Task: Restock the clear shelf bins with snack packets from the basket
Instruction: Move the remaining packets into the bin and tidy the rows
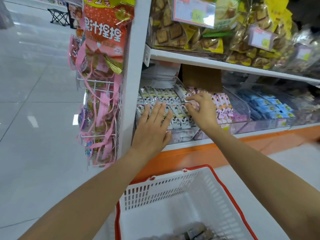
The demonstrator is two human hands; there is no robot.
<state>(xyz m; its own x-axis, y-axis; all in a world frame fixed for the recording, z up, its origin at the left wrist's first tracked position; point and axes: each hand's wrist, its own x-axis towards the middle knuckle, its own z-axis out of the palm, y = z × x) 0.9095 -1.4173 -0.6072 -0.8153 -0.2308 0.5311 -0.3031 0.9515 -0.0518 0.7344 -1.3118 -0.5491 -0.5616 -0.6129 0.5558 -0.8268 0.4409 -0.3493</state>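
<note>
A clear shelf bin (180, 84) at the left end of the lower shelf holds rows of white snack packets (161, 97) with cow prints. My left hand (152, 129) lies flat with straight fingers on the front row of these packets. My right hand (202, 110) reaches in from the right, its fingers curled and pinching a white packet (181, 92) at the bin's right side. Below me stands a white basket (173, 193) with red handles; a few dark packets (197, 232) lie at its bottom.
Neighbouring clear bins hold pink packets (223, 106) and blue packets (270, 106). The upper shelf (199, 60) carries bags of biscuits. A wire rack (100, 104) of hanging pink snack bags sticks out left of the white shelf post. An orange base runs under the shelf.
</note>
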